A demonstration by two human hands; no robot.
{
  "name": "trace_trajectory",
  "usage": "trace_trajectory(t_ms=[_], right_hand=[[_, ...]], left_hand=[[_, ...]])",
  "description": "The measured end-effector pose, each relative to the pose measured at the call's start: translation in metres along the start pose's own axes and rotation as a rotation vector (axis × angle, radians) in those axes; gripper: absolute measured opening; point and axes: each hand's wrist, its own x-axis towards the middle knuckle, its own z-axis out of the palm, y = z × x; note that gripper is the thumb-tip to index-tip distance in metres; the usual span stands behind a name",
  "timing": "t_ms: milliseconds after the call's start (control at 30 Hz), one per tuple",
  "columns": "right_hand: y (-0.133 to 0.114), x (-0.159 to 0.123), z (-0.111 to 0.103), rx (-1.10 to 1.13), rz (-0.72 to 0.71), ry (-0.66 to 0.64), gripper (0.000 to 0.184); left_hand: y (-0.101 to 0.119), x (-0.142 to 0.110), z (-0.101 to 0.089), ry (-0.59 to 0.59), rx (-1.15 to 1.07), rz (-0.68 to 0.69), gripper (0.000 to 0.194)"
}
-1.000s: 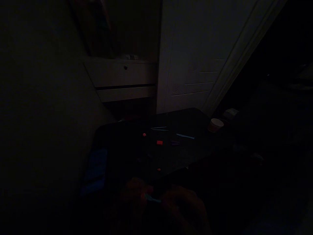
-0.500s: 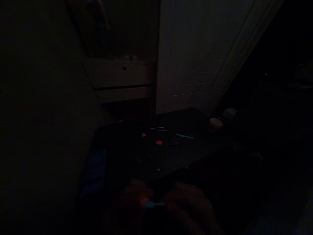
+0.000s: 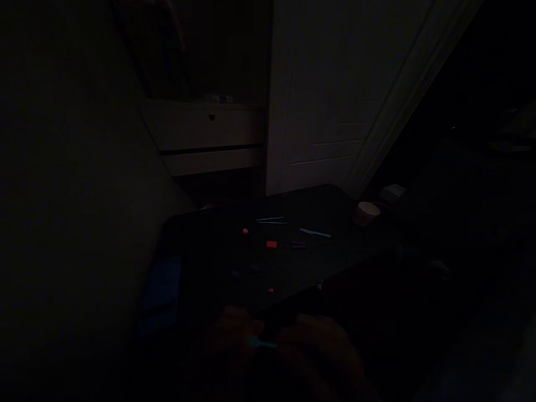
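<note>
Just off the worktop (image 3: 326, 204), down low, a little teal tool (image 3: 264, 344) sits between left hand (image 3: 232, 329) and right hand (image 3: 324, 343). Right fingers pinch its thin end; left ones, too dark to tell. Probably light, stiff, slickish plastic, so I'd hold that narrow part.

The small tool (image 3: 263, 344) is turquoise, and the knife (image 3: 315, 233) a paler blue. On the black desk (image 3: 310, 205), marked with fine grain lines, the block (image 3: 271, 245) is red-orange, the round lump (image 3: 245, 230) coral and the paired pieces (image 3: 298, 245) purple; the flat panel (image 3: 162, 285) is deep blue, the cup (image 3: 367, 213) whitish inside.
</note>
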Motion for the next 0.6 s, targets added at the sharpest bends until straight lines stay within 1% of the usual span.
trace_trajectory(t_ms=[33,100,200,233,333,367,433,467,600], right_hand=[[0.002,0.002,0.0,-0.01,-0.02,-0.009,0.04],[0.002,0.008,0.001,-0.01,-0.006,-0.038,0.035],[-0.001,0.014,-0.001,0.013,0.012,-0.086,0.029],[-0.001,0.013,-0.001,0.011,0.0,-0.083,0.03],[0.001,0.002,0.0,-0.007,-0.027,0.011,0.037],[0.002,-0.002,0.002,-0.003,-0.008,0.05,0.037],[0.004,-0.009,0.004,0.018,0.068,0.089,0.033],[0.004,-0.01,0.005,0.038,0.108,0.085,0.03],[-0.003,-0.003,0.006,0.153,0.181,0.004,0.019]], left_hand=[[-0.001,-0.001,0.003,-0.008,-0.003,-0.008,0.033],[-0.003,-0.001,0.008,-0.044,-0.014,-0.019,0.039],[-0.005,0.002,0.007,-0.096,-0.039,-0.013,0.037],[-0.006,0.004,0.005,-0.104,-0.051,-0.006,0.036],[-0.008,0.009,-0.001,-0.111,-0.091,0.019,0.038],[-0.008,0.01,-0.002,-0.108,-0.108,0.029,0.039],[-0.006,0.014,-0.002,-0.098,-0.145,0.05,0.038],[-0.005,0.016,-0.002,-0.093,-0.166,0.062,0.036],[0.002,0.024,-0.001,-0.11,-0.261,0.098,0.026]])
